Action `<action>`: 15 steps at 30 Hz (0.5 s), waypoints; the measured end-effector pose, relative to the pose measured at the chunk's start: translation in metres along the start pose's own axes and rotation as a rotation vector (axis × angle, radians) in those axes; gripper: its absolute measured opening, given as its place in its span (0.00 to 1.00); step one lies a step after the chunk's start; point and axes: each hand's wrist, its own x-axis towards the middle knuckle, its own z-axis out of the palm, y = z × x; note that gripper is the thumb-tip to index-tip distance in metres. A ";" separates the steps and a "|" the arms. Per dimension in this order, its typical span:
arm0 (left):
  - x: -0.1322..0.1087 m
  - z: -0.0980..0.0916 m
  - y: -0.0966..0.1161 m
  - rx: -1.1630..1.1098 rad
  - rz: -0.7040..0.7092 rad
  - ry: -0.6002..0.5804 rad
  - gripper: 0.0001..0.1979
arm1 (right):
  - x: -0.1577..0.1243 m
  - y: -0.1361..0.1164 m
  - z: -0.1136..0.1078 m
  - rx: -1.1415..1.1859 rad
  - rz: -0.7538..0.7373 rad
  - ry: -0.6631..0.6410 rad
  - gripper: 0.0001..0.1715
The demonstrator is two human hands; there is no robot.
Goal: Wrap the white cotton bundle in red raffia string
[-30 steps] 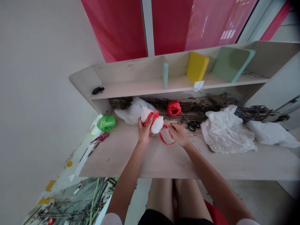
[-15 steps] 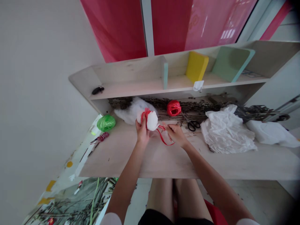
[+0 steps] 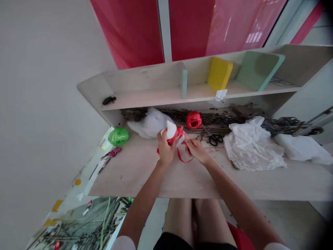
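My left hand [image 3: 165, 150] is closed round a small white stuffed bundle [image 3: 171, 129] wrapped with red ribbon [image 3: 177, 135], held just above the desk [image 3: 156, 173]. My right hand [image 3: 195, 150] sits close beside it, pinching the free end of the same ribbon, which hangs in a loop [image 3: 185, 160] between the two hands. A red ball of ribbon [image 3: 193, 119] lies behind the hands near the back of the desk.
A green ball of ribbon [image 3: 118, 136] lies at the desk's left end, white stuffing [image 3: 149, 123] behind my left hand. Scissors [image 3: 213, 139], crumpled white cloth [image 3: 253, 146] and dry twigs [image 3: 281, 123] lie to the right. A shelf [image 3: 156, 99] with coloured dividers stands above.
The bundle has been turned and brought lower and to the right in my left hand. My right hand has closed in on it, and the ribbon loop has shortened.
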 end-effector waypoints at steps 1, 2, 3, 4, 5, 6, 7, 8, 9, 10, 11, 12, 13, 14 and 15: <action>-0.001 0.000 0.000 0.036 0.033 -0.045 0.27 | 0.000 0.000 0.000 0.024 0.030 -0.015 0.42; -0.001 0.001 0.000 0.061 0.064 -0.093 0.26 | 0.000 -0.001 -0.001 0.051 0.054 -0.029 0.42; -0.002 0.001 0.001 0.071 0.091 -0.144 0.26 | 0.001 -0.001 -0.002 0.080 0.070 -0.040 0.42; -0.003 0.001 0.003 0.067 0.111 -0.197 0.26 | 0.001 -0.001 -0.003 0.109 0.075 -0.047 0.42; -0.003 0.002 0.006 0.053 0.126 -0.245 0.27 | 0.001 -0.001 -0.004 0.137 0.072 -0.050 0.42; -0.004 0.002 0.010 0.034 0.133 -0.291 0.27 | 0.000 -0.002 -0.005 0.163 0.063 -0.050 0.41; -0.005 0.002 0.013 0.012 0.136 -0.328 0.27 | 0.001 -0.002 -0.006 0.184 0.060 -0.044 0.40; -0.006 0.002 0.017 -0.010 0.136 -0.356 0.27 | 0.001 -0.002 -0.007 0.202 0.067 -0.038 0.39; -0.008 0.003 0.020 -0.035 0.130 -0.372 0.27 | 0.001 -0.002 -0.008 0.218 0.083 -0.035 0.38; -0.009 0.003 0.023 -0.069 0.114 -0.376 0.26 | 0.001 -0.002 -0.009 0.232 0.101 -0.032 0.37; -0.009 0.004 0.026 -0.111 0.082 -0.368 0.25 | 0.002 -0.002 -0.010 0.248 0.115 -0.032 0.36; -0.010 0.005 0.028 -0.169 0.034 -0.345 0.24 | 0.002 -0.002 -0.010 0.264 0.125 -0.032 0.35; -0.010 0.006 0.029 -0.241 -0.024 -0.308 0.23 | 0.003 -0.002 -0.011 0.282 0.127 -0.030 0.34; -0.009 0.006 0.029 -0.320 -0.084 -0.262 0.24 | 0.004 -0.002 -0.011 0.301 0.124 -0.028 0.33; -0.008 0.007 0.028 -0.396 -0.139 -0.210 0.26 | 0.004 -0.002 -0.011 0.319 0.120 -0.025 0.32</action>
